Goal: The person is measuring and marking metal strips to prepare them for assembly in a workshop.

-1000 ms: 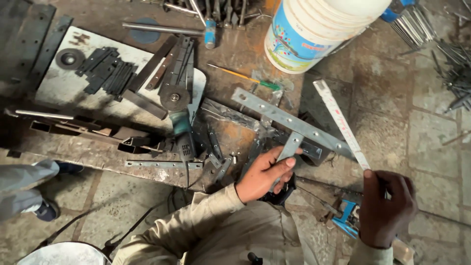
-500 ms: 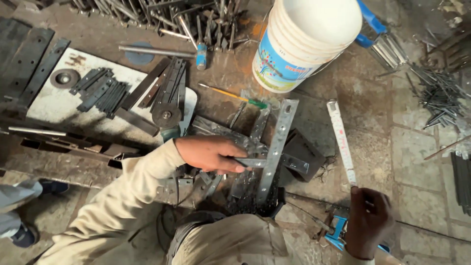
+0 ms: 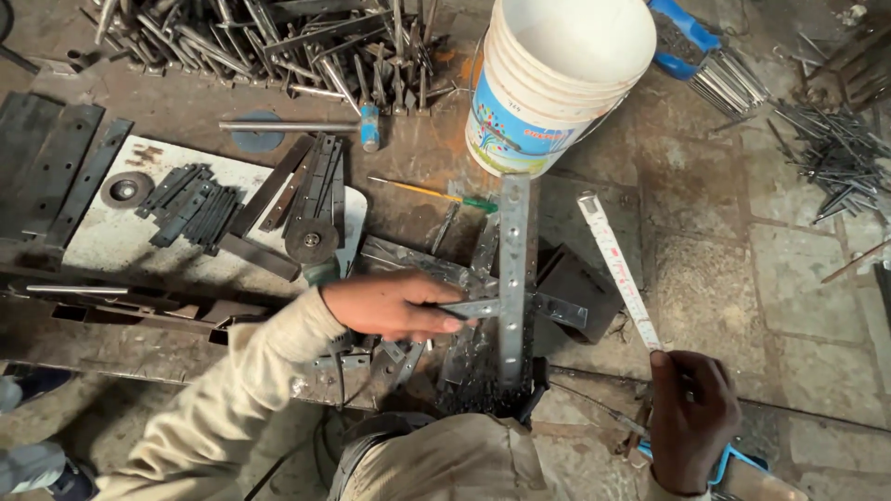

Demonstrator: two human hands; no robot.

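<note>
My left hand [image 3: 392, 304] grips the short arm of a cross-shaped piece made of perforated metal strips [image 3: 512, 278]. Its long strip points straight away from me toward the white bucket [image 3: 557, 79]. The piece lies over other metal strips and a dark block [image 3: 574, 283] on the stone floor. My right hand [image 3: 691, 422] is closed on the near end of a white measuring tape [image 3: 617, 269]. The tape runs away from me, to the right of the metal piece. A blue tape case [image 3: 738, 459] shows under that hand.
A heap of metal bars [image 3: 278, 42] lies at the back left. A white board [image 3: 200, 218] carries flat bars and an angle grinder [image 3: 311, 227]. A green-handled screwdriver [image 3: 432, 193] and a hammer [image 3: 306, 125] lie nearby. Thin rods [image 3: 835, 153] are scattered at the right.
My left hand has turned the cross-shaped piece so its long strip points straight away from me. The tape in my right hand has stayed to the right of it.
</note>
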